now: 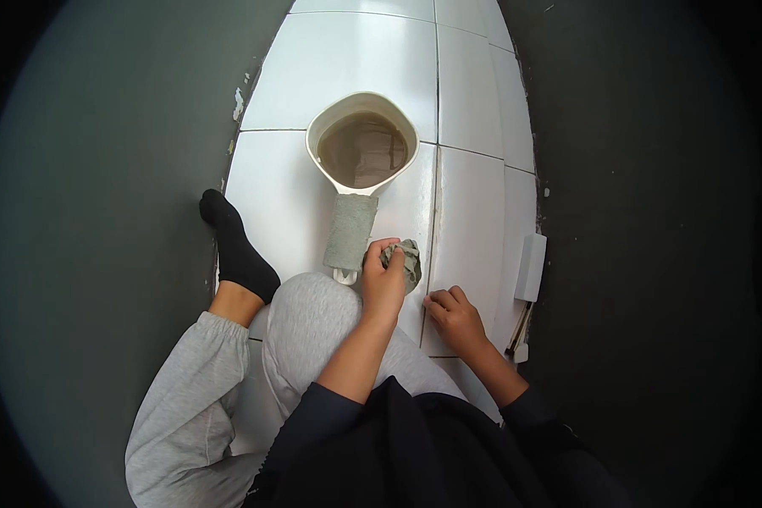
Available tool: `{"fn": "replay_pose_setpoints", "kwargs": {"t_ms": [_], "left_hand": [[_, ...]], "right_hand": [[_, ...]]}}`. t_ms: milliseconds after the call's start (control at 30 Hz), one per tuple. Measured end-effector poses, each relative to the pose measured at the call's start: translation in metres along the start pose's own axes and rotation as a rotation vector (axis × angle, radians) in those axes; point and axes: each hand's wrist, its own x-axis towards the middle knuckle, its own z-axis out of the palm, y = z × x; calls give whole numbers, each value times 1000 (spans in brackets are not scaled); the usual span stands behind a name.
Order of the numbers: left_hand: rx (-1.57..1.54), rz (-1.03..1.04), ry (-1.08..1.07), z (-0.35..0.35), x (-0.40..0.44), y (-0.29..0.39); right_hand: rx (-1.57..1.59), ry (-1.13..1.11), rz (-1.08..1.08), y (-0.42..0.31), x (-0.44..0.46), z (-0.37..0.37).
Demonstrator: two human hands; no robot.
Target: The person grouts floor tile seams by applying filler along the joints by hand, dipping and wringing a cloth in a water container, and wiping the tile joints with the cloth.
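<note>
A white dipper (315,127) holding murky brown water (362,151) stands on the tiles, its handle pointing toward me. A rough grey-green piece of material (350,233) covers most of that handle; I cannot tell whether it is wrapped round or lies on top. Just right of the handle, my left hand (384,281) is closed on a crumpled grey-green sheet (411,264), paper or cloth. Farther right, my right hand (457,322) rests low over the tile with its fingers curled in. No object shows in it, though its fingertips' undersides are hidden.
White glossy tiles (474,229) form a strip between dark grey surfaces on both sides. A small white block (531,267) sits at the right edge, with thin dark sticks (519,328) beside it. My bent leg (313,313) and black-socked foot (237,245) occupy the near left.
</note>
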Motion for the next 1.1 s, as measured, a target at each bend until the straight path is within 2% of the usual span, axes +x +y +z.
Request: {"fn": "replay_pose_setpoints", "kwargs": {"t_ms": [67, 300, 400, 467, 567, 733, 967, 1100], "left_hand": [[-42, -46, -20, 2, -1, 1], [-26, -34, -12, -1, 1, -3], [45, 10, 9, -2, 1, -3], [-51, -82, -11, -4, -1, 7], [5, -11, 4, -3, 1, 2], [-8, -35, -31, 2, -2, -4], [24, -14, -17, -3, -2, -2], [15, -40, -25, -4, -3, 7]], "right_hand": [[15, 15, -3, 3, 5, 0], [-79, 227, 53, 75, 107, 14], [-71, 238, 79, 90, 134, 14], [-57, 223, 71, 85, 121, 11], [-28, 168, 56, 61, 86, 11], [-30, 155, 17, 53, 70, 12], [-145, 233, 54, 126, 185, 14], [-192, 200, 106, 131, 212, 5]]}}
